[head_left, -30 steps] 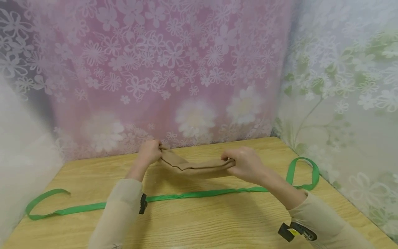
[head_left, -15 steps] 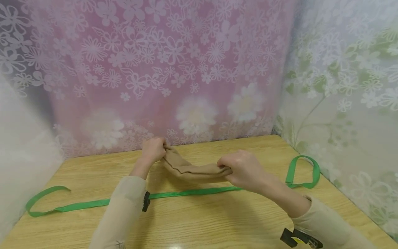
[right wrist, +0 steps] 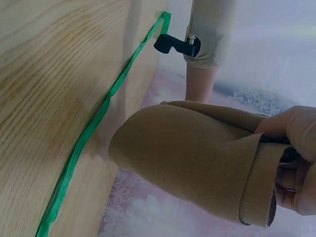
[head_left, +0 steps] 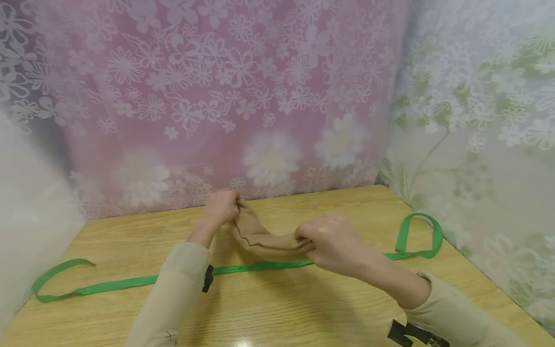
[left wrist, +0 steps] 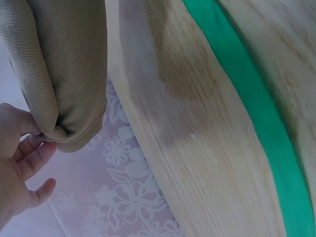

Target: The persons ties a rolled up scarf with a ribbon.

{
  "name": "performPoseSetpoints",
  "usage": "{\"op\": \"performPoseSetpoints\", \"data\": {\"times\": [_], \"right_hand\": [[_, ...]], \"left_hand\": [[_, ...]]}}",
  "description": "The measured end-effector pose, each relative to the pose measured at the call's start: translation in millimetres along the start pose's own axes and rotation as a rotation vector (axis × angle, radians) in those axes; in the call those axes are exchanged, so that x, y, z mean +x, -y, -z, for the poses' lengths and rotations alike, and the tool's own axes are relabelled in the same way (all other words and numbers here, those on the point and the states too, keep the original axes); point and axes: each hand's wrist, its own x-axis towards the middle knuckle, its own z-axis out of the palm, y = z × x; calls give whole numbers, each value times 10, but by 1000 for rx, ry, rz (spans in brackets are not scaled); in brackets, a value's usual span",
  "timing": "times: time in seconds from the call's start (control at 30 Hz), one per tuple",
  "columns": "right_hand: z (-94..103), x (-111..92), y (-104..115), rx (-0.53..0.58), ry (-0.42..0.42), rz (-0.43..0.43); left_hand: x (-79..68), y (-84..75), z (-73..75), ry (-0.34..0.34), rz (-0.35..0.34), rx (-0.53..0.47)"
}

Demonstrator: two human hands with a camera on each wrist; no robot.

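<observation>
A folded tan cloth (head_left: 264,243) hangs above the table between both hands, sagging in the middle. My left hand (head_left: 222,207) pinches its far left end; in the left wrist view that hand (left wrist: 24,158) has thumb and fingertips on the cloth's (left wrist: 74,64) gathered corner. At the other end, my right hand (head_left: 331,241) grips the folded edge. The right wrist view shows the cloth's (right wrist: 192,153) rolled end between the thumb and fingers of that hand (right wrist: 301,148). Below the cloth, a long green ribbon (head_left: 117,285) lies across the table, partly hidden by the arms.
The ribbon curls into a loop (head_left: 438,236) at the right table edge and a hook (head_left: 36,286) at the left. A pink flowered curtain (head_left: 225,96) stands behind the wooden table (head_left: 269,308), with pale flowered sheeting (head_left: 468,193) on the right.
My hands have come closer together, the left moving right and the right moving left and slightly nearer. The cloth between them sags into a deeper curve. The ribbon stays in place.
</observation>
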Motion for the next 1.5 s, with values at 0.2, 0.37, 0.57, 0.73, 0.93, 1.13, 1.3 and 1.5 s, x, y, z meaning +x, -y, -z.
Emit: {"op": "performPoseSetpoints", "data": {"times": [0.2,0.37,0.57,0.73,0.93,1.13,1.3,1.5], "right_hand": [[-16,2,65,-25,-34,47],[-36,10,129,-50,-58,79],[-70,39,221,-79,-57,98],[-122,76,313,-80,-81,138],[-174,139,429,-124,-115,201],[-228,169,522,-219,-18,213],[-293,156,561,-244,58,217],[-369,138,580,-284,52,244]], "left_hand": [[16,-84,-24,-3,-45,34],[38,-158,-53,-1,-93,19],[64,-273,-38,-30,-135,-6],[83,-361,-54,-21,-162,10],[71,-427,-87,-75,-199,20],[65,-444,-136,-74,-185,25],[73,-433,-183,-91,-174,37],[100,-407,-193,-120,-158,32]]}}
